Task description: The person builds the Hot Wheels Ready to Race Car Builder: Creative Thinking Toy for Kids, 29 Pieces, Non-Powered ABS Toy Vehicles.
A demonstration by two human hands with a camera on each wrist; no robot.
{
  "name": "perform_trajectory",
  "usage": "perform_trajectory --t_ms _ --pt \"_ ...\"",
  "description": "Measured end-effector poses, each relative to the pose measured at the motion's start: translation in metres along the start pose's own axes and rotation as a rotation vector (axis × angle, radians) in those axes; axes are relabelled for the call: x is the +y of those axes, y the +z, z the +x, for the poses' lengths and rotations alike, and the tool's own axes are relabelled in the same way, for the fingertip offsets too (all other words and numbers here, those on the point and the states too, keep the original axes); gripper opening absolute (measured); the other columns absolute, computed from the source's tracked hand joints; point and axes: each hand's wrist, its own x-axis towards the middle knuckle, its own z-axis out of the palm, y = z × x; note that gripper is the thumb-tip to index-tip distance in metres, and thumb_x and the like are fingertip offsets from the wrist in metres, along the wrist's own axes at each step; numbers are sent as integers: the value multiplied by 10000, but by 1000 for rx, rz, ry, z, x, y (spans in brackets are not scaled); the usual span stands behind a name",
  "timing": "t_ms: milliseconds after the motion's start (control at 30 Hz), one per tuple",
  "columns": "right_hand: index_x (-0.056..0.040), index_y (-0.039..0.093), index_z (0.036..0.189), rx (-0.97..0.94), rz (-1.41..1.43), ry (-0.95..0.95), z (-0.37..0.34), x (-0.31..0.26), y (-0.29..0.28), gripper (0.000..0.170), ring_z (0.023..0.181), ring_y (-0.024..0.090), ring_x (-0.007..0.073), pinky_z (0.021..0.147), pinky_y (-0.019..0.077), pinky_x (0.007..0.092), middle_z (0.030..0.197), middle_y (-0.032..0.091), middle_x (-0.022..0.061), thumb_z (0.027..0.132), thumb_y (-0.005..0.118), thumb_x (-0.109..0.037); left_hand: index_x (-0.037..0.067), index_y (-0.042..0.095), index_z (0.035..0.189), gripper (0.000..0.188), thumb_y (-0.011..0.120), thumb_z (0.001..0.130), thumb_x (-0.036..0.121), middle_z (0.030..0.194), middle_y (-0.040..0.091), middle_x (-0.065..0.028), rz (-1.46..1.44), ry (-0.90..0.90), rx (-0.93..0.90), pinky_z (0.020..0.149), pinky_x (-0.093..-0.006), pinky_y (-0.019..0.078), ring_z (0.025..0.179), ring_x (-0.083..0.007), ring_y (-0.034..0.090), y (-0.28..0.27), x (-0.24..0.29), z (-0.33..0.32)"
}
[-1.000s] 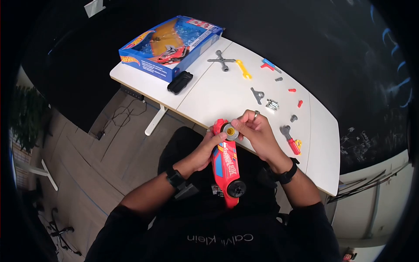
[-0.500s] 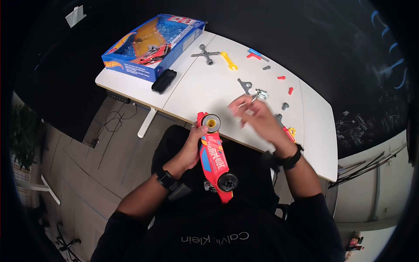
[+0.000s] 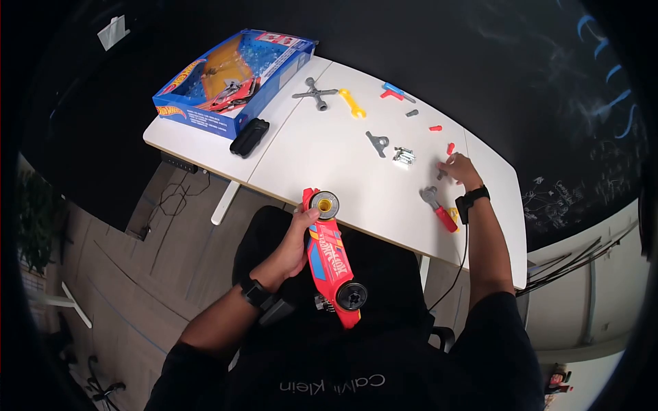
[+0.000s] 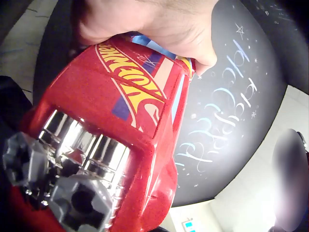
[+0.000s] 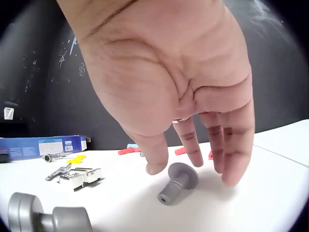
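Note:
My left hand (image 3: 291, 243) grips a red toy car (image 3: 327, 253) around its side, thumb just below a grey wheel with a yellow hub (image 3: 324, 205). A black wheel (image 3: 352, 296) is at the car's near end. The left wrist view shows the car's chrome engine part (image 4: 82, 145). Over the table, my right hand (image 5: 169, 72) reaches down at a grey plastic bolt (image 5: 177, 183), its thumb and fingers spread on either side of it. The bolt lies on the tabletop. Close to that hand lies a grey-headed tool with a red handle (image 3: 445, 219).
On the white table (image 3: 322, 157) lie a grey cross wrench (image 3: 315, 94), a yellow wrench (image 3: 353, 104), a blue-and-red toy tool (image 3: 397, 92), a chrome piece (image 3: 404, 157), a grey bracket (image 3: 378, 144) and small red pieces (image 3: 436, 128). A blue box (image 3: 233, 82) and a black piece (image 3: 249, 138) are at the left.
My right hand has left the car's grey wheel and moved right, over the table to the grey bolt. The left hand still holds the car, now slightly further left in view.

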Motion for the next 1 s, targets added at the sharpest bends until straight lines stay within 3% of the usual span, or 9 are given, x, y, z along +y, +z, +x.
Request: perform_trajectory --t_ms 67,167,433,633,733,833,900,933,1000 --pt "12 691 1111 69 -117 -2 9 -7 -4 421 821 741 286 777 581 403 916 748 158 853 792 -305 59 526 1283 636 547 946 598 1231 573 -96 -4 -4 17 928 -616 571 1115 -257 617 -3 -4 0" --pt "-51 675 1239 199 -35 -578 79 -7 5 417 1035 703 342 901 553 428 1102 727 185 871 765 -226 63 524 1292 637 550 945 596 1230 574 -92 -42 -44 53 928 -615 571 1113 -251 619 -3 -6 -1" --pt "-174 633 1361 214 -505 -501 141 -78 25 518 1268 575 336 1036 549 434 1336 606 141 897 569 48 80 529 1267 592 559 947 577 1199 574 -87 4 22 28 930 -610 573 1081 -234 632 -12 -8 4" --pt "-91 673 1190 202 -455 -481 181 -67 59 358 1176 650 372 1000 551 461 1285 642 192 912 501 54 47 517 1297 645 571 930 575 1202 573 -92 -112 27 0 930 -603 576 1098 -245 634 -13 8 -2" --pt "-81 651 1222 176 -484 -495 198 -61 62 417 1169 660 342 993 555 429 1234 676 166 836 588 63 47 480 1335 726 586 902 620 1235 548 -108 -129 55 6 937 -600 577 1122 -257 620 -12 9 -2" --pt "-58 631 1199 94 -447 -355 173 -76 46 290 1086 686 389 944 566 469 1252 656 208 952 500 20 81 448 1373 763 592 882 648 1258 523 -122 -139 97 -33 942 -600 577 1139 -265 605 -7 14 -2" --pt "-65 571 1264 335 -353 -442 180 -71 46 302 1048 698 401 893 578 469 1222 656 251 971 518 -15 88 437 1379 754 587 889 641 1247 526 -122 -167 113 -30 942 -593 578 1134 -267 609 -6 16 -3" --pt "-54 539 1270 489 -187 -598 186 -64 49 414 978 696 407 853 548 491 1045 687 271 900 502 129 88 437 1379 754 587 889 641 1247 526 -122 -166 111 -22 942 -593 578 1134 -267 609 -6 15 -4" --pt "-61 490 1219 281 114 -456 163 -80 30 297 741 693 206 586 531 359 947 687 143 957 608 17 82 425 1383 759 585 892 639 1242 529 -124 -120 102 2 939 -585 580 1129 -267 612 -9 12 -3"
